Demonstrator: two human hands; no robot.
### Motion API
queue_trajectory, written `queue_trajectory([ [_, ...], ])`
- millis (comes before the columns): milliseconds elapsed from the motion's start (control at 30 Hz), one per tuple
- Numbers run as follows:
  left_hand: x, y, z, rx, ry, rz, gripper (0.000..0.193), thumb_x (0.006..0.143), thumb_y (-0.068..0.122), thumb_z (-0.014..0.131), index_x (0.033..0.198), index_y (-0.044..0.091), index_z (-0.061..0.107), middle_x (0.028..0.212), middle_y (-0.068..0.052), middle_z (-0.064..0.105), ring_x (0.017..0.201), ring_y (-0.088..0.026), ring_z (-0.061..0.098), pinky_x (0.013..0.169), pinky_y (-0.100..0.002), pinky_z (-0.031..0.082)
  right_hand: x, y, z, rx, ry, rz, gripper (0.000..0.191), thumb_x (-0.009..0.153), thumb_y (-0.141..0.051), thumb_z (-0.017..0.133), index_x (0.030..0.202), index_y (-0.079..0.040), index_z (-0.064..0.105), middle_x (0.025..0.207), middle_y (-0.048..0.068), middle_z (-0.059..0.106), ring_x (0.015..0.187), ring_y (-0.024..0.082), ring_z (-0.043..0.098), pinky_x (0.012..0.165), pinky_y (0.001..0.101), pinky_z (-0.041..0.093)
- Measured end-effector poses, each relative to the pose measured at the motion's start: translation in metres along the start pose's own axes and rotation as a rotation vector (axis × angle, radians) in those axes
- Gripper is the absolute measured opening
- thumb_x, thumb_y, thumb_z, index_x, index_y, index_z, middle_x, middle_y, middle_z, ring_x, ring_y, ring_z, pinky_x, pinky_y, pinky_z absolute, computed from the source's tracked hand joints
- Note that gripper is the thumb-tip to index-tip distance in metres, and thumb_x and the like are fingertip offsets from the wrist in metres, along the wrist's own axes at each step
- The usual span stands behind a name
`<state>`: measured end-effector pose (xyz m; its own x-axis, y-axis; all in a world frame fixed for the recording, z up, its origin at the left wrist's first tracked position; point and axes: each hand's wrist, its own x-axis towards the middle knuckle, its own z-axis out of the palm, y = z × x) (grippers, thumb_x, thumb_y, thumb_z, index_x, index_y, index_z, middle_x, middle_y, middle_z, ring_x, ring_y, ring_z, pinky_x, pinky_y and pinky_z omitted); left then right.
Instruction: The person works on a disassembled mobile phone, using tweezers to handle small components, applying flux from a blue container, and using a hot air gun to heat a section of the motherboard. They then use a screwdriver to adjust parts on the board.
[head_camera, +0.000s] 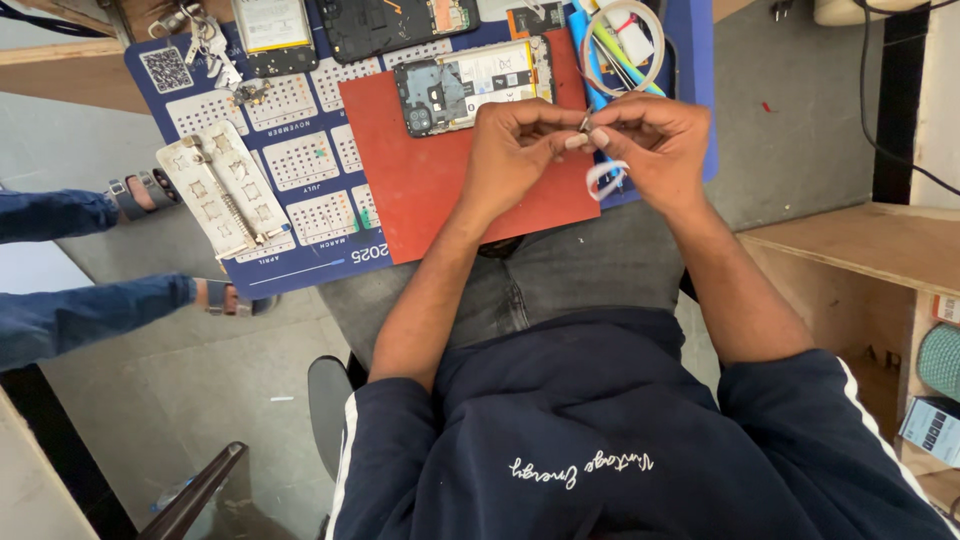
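while opened phone (470, 88) beside hands (590, 140): keys (205, 45)

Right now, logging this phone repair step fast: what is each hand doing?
Left hand: fingers pinched shut on a small metal part.
Right hand: fingers pinched on the same part, white strip hanging below.

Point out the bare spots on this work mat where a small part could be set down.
Free: the red pad below the opened phone, left of the left hand; also the blue mat strip along its near edge. Crowded: the mat's far edge with phone parts, keys and the tape roll beyond the right hand.
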<state>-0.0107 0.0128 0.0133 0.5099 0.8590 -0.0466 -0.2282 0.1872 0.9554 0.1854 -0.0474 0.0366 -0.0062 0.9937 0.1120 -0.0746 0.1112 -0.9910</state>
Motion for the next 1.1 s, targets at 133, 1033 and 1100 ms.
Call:
queue_trajectory([
  [133, 0.003, -0.007, -0.002, -0.085, -0.002, 0.06, 0.012, 0.096, -0.001, 0.073, 0.106, -0.005, 0.076, 0.094, -0.012, 0.079, 0.083, -0.015, 0.078, 0.069, -0.025, 0.063, 0.002, -0.003, 0.002, 0.035, 0.031, 0.042, 0.008, 0.102, 0.009, 0.07, 0.11, 0.01, 0.07, 0.102, 0.016, 0.074, 0.091, 0.019, 0.074, 0.086, 0.031, 0.063],
  [1033, 0.002, -0.014, 0.008, -0.168, 0.012, 0.014, 0.011, 0.098, 0.003, 0.071, 0.105, -0.005, 0.073, 0.092, -0.013, 0.078, 0.083, -0.016, 0.078, 0.066, -0.026, 0.064, 0.0, 0.003, 0.003, -0.156, 0.13, 0.054, 0.003, 0.102, 0.006, 0.075, 0.103, 0.008, 0.073, 0.09, 0.009, 0.069, 0.077, 0.012, 0.067, 0.068, 0.0237, 0.055],
  [1100, 0.001, -0.01, 0.005, -0.071, -0.037, 0.005, 0.012, 0.1, 0.008, 0.069, 0.107, -0.002, 0.071, 0.092, -0.009, 0.078, 0.084, -0.012, 0.077, 0.064, -0.024, 0.065, 0.0, 0.002, 0.004, -0.169, 0.132, 0.084, 0.002, 0.101, 0.006, 0.075, 0.102, 0.008, 0.074, 0.09, 0.009, 0.069, 0.075, 0.011, 0.066, 0.066, 0.0228, 0.054],
])
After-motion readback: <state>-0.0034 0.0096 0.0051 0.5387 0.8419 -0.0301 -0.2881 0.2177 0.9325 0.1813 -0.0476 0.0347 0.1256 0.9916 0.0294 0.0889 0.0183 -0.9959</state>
